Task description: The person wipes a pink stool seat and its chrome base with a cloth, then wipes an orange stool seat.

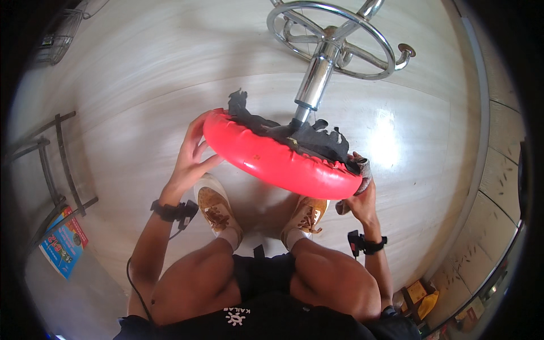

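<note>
A round stool seat with a red vinyl cover (272, 157) is held on edge between my hands, the stool lying tipped over. Torn black fabric (316, 140) hangs from its underside around the chrome column (315, 78). That column runs to a chrome base with a foot ring (384, 34) at the top. My left hand (195, 155) grips the seat's left rim, fingers spread over the edge. At the right rim, my right hand (361, 195) holds the seat, with a greyish cloth (363, 174) around or between its fingers; which of these cannot be told.
A dark metal frame (61, 157) stands at the left, near a printed leaflet (66, 242). A wire basket (59, 38) is at the upper left. Boxes and a yellow item (428, 304) lie at the lower right, beside a tiled ledge (488, 204). My shoes (214, 204) are below the seat.
</note>
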A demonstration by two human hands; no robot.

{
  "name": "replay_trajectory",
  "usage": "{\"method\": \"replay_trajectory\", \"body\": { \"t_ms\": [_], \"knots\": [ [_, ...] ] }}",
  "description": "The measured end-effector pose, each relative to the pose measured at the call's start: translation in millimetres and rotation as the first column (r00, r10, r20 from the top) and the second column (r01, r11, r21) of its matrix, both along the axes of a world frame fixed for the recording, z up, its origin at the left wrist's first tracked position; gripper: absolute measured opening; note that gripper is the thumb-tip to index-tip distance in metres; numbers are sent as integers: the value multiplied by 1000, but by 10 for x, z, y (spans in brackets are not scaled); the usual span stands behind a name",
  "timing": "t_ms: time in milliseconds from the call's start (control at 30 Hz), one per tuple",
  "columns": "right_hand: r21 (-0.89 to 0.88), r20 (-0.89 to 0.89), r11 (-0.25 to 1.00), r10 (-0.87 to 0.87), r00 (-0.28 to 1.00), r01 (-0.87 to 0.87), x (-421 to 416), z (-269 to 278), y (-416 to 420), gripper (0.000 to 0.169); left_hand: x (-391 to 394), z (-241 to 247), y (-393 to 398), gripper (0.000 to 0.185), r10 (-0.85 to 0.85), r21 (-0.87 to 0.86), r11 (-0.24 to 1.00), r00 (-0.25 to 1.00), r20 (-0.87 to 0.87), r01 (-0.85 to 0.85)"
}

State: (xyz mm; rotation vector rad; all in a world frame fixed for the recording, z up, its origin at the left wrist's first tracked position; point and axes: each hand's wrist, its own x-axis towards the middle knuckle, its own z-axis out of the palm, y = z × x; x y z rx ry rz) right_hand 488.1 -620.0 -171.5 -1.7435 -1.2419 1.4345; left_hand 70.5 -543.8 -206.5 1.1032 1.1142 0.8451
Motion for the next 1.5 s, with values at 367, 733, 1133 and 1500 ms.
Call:
{"method": "replay_trajectory", "body": {
  "t_ms": [367, 733, 1133, 1500],
  "knots": [
    [371, 10, 914, -182, 983, 165, 234, 989, 503, 55, 90, 999, 349, 62, 157, 40, 986, 983, 99, -162],
    [242, 447, 940, 114, 887, -243, 374, 2081, 2158, 58, 484, 1792, 985, 50, 244, 177, 955, 970, -20, -237],
    [223, -679, 750, -339, 651, 623, 616, 1758, 1571, 56, 176, 1505, 1106, 47, 241, 237, 939, 968, 71, -251],
    [-201, -960, 778, -279, 40, 595, 1053, 506, 807, 65, -202, 1266, 934, 35, 234, 248, 943, 972, -17, -223]
  ]
}}
